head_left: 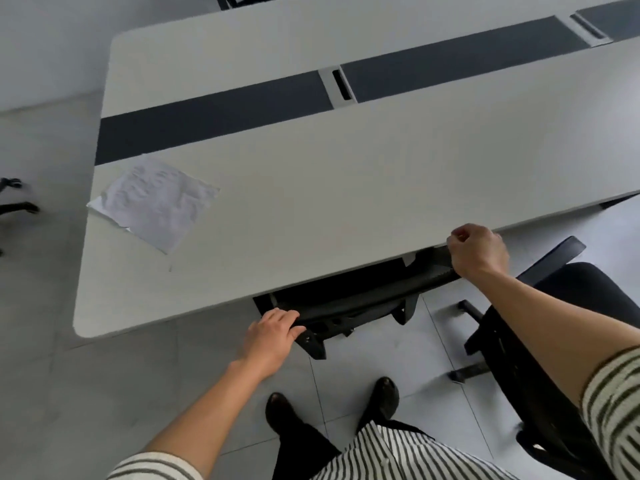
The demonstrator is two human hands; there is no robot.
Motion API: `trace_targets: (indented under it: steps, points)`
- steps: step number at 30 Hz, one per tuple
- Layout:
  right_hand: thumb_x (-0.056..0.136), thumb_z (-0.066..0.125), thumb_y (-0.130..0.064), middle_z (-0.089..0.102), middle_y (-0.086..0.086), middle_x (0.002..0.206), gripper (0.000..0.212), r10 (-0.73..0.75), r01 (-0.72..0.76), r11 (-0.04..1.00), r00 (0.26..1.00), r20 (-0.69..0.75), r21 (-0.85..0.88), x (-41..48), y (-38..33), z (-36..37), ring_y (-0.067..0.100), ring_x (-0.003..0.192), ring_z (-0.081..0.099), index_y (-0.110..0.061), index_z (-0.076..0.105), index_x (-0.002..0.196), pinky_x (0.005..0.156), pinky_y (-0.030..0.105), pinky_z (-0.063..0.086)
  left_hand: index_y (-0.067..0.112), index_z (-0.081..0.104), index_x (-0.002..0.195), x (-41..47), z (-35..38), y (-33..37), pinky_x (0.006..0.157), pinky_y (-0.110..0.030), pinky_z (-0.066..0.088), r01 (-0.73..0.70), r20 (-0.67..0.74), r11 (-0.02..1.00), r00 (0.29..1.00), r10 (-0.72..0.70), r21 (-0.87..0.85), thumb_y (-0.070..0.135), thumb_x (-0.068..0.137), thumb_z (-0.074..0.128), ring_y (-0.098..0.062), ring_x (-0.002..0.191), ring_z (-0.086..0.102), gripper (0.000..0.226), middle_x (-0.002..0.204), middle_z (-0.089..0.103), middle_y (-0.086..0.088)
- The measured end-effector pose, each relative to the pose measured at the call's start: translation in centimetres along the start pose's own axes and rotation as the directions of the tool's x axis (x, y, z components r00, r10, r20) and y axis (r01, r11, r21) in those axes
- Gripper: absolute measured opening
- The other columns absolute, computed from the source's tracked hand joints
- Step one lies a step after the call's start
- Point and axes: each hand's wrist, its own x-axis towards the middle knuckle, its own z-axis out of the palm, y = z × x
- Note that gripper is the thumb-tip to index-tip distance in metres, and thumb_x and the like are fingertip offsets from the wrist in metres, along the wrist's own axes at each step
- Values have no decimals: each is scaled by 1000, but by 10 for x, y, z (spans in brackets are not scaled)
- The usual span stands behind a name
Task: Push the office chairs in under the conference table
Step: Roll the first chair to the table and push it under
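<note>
A black office chair [363, 303] stands tucked under the near edge of the long pale conference table [346, 188]; only the top of its backrest shows. My left hand [272, 336] grips the left end of that backrest. My right hand [478, 251] is closed on the backrest's right end, right at the table's edge. A second black office chair [561, 327] stands out from the table at the right, under my right forearm, with its seat and armrest in view.
A crumpled sheet of paper [156, 202] lies on the table's left end. A dark strip with cable slots [341, 83] runs down the table's middle. Black chair castors [17, 202] show at the far left on the grey tiled floor. My shoes [332, 407] stand behind the chair.
</note>
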Motion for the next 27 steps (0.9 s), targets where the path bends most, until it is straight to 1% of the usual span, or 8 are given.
trace_targets:
  steps: [2,5,7,14,17,21,24,27]
  points:
    - [86,51,-31,62,5,76,21,-100,102,994,993,55,-26,-3,-1,-1,28,75,53,-24,70,86,67,32,41,21,46,130,-6,0,1,98,-38,40,23,2,1000,1000,-23,5,42,96,35,-17,134,35,42,135,51,1]
    - [85,47,-41,61,8,63,37,-213,234,967,960,184,-100,-19,-4,3,31,66,53,-15,65,65,59,32,40,18,45,131,-18,-7,-5,99,-39,39,71,-60,996,996,-73,-47,39,96,37,-18,137,32,42,139,48,-1]
    - [84,46,-44,57,8,56,45,-239,263,959,951,198,-104,-35,2,8,31,61,53,-11,58,57,57,33,40,16,45,131,-23,-16,-11,100,-40,38,116,-99,990,987,-124,-83,35,96,39,-20,138,29,40,141,45,-2]
    - [84,45,-41,57,6,56,43,-213,213,977,963,162,22,-90,18,32,24,57,51,-12,57,55,53,30,33,17,39,136,-36,-28,-42,106,-42,34,166,-14,986,986,-166,15,33,98,36,-21,142,18,42,148,35,-2]
    - [81,48,-39,58,8,54,41,-187,189,982,973,137,0,-76,10,26,27,56,52,-8,60,57,52,30,36,14,43,132,-32,-29,-36,106,-42,34,156,-40,987,987,-157,-35,33,97,38,-25,140,23,40,143,42,-5]
    - [79,51,-39,62,10,62,37,-137,141,989,986,97,-40,-36,6,8,35,67,55,-12,67,60,61,34,44,16,51,126,-16,-25,-13,102,-39,38,113,-78,985,989,-124,-128,37,94,44,-24,129,38,39,133,52,-4]
    - [78,52,-35,60,11,60,36,-112,120,990,988,105,-74,-14,-2,-2,35,65,54,-10,63,55,59,32,41,18,54,123,-6,-18,3,94,-36,42,124,-76,980,988,-137,-156,39,93,45,-23,120,45,37,125,57,-4]
    - [77,51,-33,61,13,60,35,-96,103,992,991,95,-71,-14,-6,2,34,63,55,-7,62,56,56,31,37,18,55,122,-5,-12,-1,92,-38,44,133,-105,975,983,-153,-178,39,94,45,-22,122,44,36,126,58,-3]
